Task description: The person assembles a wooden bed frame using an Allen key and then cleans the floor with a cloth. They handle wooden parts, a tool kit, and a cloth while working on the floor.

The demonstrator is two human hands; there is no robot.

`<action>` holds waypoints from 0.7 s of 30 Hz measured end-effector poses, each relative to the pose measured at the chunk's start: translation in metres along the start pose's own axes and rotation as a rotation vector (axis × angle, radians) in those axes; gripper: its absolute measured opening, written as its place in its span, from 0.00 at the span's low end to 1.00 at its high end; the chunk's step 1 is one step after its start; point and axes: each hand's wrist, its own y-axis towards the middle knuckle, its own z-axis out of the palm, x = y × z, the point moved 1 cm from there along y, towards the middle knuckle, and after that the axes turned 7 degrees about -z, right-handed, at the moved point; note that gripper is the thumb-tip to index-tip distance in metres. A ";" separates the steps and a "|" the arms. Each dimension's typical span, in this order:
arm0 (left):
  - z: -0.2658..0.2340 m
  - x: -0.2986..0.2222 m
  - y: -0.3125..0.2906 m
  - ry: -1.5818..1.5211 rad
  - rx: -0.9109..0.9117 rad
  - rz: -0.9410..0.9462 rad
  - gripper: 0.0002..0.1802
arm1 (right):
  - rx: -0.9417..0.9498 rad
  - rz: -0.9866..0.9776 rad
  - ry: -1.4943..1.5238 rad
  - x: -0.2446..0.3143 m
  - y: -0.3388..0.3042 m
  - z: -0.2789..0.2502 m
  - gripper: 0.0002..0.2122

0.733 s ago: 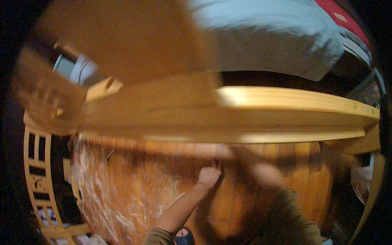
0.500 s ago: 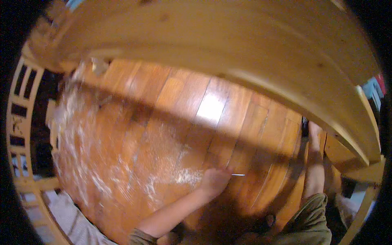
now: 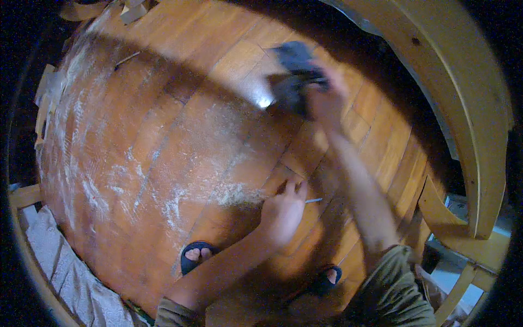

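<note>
My left hand (image 3: 282, 217) is low over the wooden floor, closed round a thin pale metal rod (image 3: 313, 200) whose end sticks out to the right. A small dark patch shows by its fingertips, too unclear to name. Farther off and to the right, my right hand (image 3: 328, 101) grips a bulky dark grey and black object (image 3: 297, 73), smeared by motion, so its kind is unclear. Pale dust or shavings (image 3: 231, 193) lie on the floor just left of my left hand.
A large curved wooden piece (image 3: 463, 109) arches along the right side. Pale cloth (image 3: 76, 267) lies at the lower left. A thin stick (image 3: 127, 60) rests on the floor, far left. My feet wear dark sandals (image 3: 190, 260). Wooden furniture parts (image 3: 455, 229) stand at the right.
My right hand has swung from the far right toward the middle, carrying the dark object. My left hand keeps the rod. The view has shifted, and the wooden piece now stands at the right.
</note>
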 end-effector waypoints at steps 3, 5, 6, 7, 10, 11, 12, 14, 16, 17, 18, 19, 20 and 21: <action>0.002 -0.013 0.042 -0.069 0.101 -0.100 0.27 | -0.001 0.275 0.017 -0.102 0.026 -0.090 0.19; 0.012 -0.026 0.061 -0.054 0.027 -0.133 0.24 | -0.064 0.390 -0.344 -0.194 0.028 -0.164 0.20; 0.020 -0.027 0.070 -0.043 -0.003 -0.161 0.23 | -0.045 0.570 -0.611 -0.225 0.028 -0.194 0.24; 0.029 -0.028 0.073 0.015 -0.017 -0.148 0.22 | 0.010 0.646 -0.936 -0.273 0.017 -0.222 0.28; 0.046 -0.035 0.072 0.116 -0.093 -0.064 0.20 | -0.195 1.114 0.088 -0.414 -0.018 -0.322 0.18; 0.047 -0.035 0.071 0.106 -0.138 -0.029 0.20 | -0.165 1.041 -0.009 -0.434 -0.006 -0.345 0.18; 0.054 -0.033 0.071 0.142 -0.164 -0.029 0.19 | -0.113 0.997 -0.060 -0.441 -0.008 -0.318 0.19; 0.050 -0.035 0.070 0.216 -0.092 -0.065 0.20 | 0.032 0.873 -0.310 -0.435 0.029 -0.226 0.21; 0.044 -0.036 0.069 0.248 -0.031 -0.093 0.21 | 0.194 0.752 -0.535 -0.395 0.087 -0.133 0.23; 0.046 -0.037 0.069 0.247 -0.001 -0.089 0.22 | 0.265 0.699 -0.630 -0.373 0.108 -0.097 0.24; 0.052 -0.041 0.072 0.233 0.025 -0.052 0.22 | 0.326 0.662 -0.735 -0.365 0.122 -0.081 0.25; 0.052 -0.045 0.074 0.207 -0.026 -0.043 0.22 | 0.379 0.615 -0.821 -0.360 0.133 -0.063 0.26; 0.051 -0.046 0.075 0.189 -0.076 -0.048 0.22 | 0.440 0.541 -0.866 -0.340 0.135 -0.030 0.28; 0.054 -0.038 0.072 0.199 -0.108 -0.116 0.22 | 0.724 0.571 -0.782 -0.239 0.130 0.046 0.26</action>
